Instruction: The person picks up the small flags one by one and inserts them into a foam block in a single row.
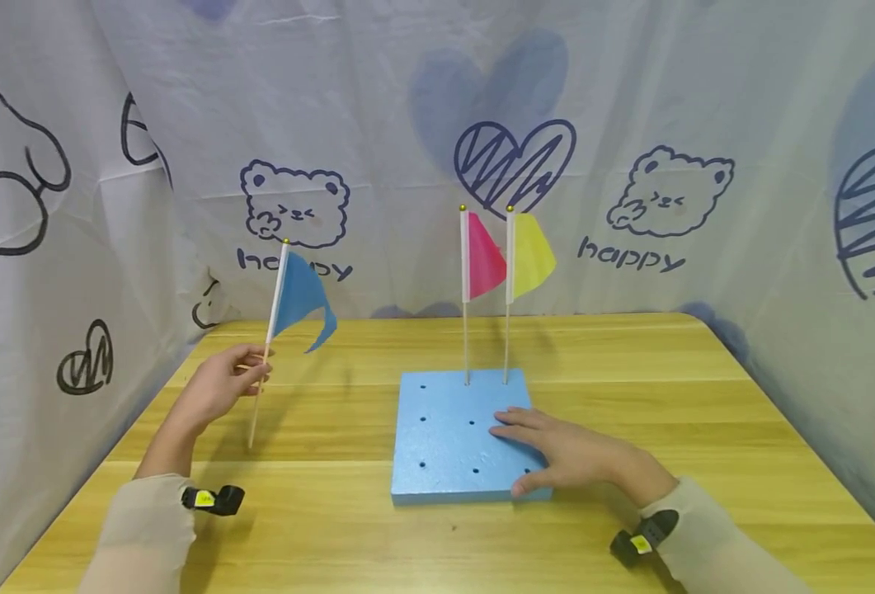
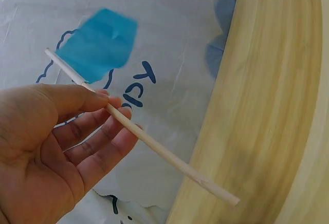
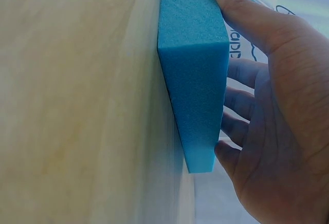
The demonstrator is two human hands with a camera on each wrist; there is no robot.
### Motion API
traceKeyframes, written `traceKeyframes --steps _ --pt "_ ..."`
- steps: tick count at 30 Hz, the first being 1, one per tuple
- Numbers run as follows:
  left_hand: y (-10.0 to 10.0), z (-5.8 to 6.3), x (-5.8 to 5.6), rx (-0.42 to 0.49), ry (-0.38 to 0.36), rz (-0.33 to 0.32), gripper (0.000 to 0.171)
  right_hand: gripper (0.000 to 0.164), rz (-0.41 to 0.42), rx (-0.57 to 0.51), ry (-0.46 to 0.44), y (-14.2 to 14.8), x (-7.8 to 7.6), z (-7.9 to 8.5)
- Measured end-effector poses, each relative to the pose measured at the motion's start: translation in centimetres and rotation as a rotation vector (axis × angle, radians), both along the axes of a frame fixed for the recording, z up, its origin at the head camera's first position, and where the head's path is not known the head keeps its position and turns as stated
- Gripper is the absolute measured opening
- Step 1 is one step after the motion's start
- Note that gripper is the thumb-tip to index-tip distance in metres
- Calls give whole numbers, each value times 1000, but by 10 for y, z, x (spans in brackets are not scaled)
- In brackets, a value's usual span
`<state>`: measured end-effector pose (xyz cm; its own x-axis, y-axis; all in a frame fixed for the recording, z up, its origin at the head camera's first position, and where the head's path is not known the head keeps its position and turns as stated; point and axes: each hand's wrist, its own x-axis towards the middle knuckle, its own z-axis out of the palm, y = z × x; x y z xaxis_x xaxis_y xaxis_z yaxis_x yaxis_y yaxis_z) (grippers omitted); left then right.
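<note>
A blue flag (image 1: 299,293) on a thin wooden stick (image 2: 167,161) is pinched between the thumb and fingers of my left hand (image 1: 218,386). The stick leans slightly, with its lower end left of the foam block. My right hand (image 1: 571,450) rests on the right side of the light blue foam block (image 1: 444,445), fingers spread over its top and thumb at the front edge. Several small holes show in the block. A pink flag (image 1: 484,257) and a yellow flag (image 1: 529,256) stand upright in its back part.
The block lies on a wooden table (image 1: 318,528). Behind and at both sides hangs a white curtain (image 1: 392,165) with bear and heart drawings. A black wrist camera (image 1: 214,499) sits on the left sleeve, another camera (image 1: 643,538) on the right.
</note>
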<state>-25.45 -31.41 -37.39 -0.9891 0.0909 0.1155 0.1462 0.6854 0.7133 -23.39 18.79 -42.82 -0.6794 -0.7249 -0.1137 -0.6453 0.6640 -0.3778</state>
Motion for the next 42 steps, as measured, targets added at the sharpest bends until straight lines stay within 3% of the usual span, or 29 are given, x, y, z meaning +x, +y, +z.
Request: traceKeyframes --steps 13,23,33,42 --pt "27 8 -17 62 -44 -40 43 88 6 -3 13 0 -2 -2" --pt "60 11 -29 196 -51 -113 42 88 12 -2 21 1 -2 -3" --pt "87 5 -42 386 -46 -194 38 87 3 -9 -1 0 -1 -2" --pt "109 5 -51 493 -19 -201 34 87 1 -10 1 0 0 -1"
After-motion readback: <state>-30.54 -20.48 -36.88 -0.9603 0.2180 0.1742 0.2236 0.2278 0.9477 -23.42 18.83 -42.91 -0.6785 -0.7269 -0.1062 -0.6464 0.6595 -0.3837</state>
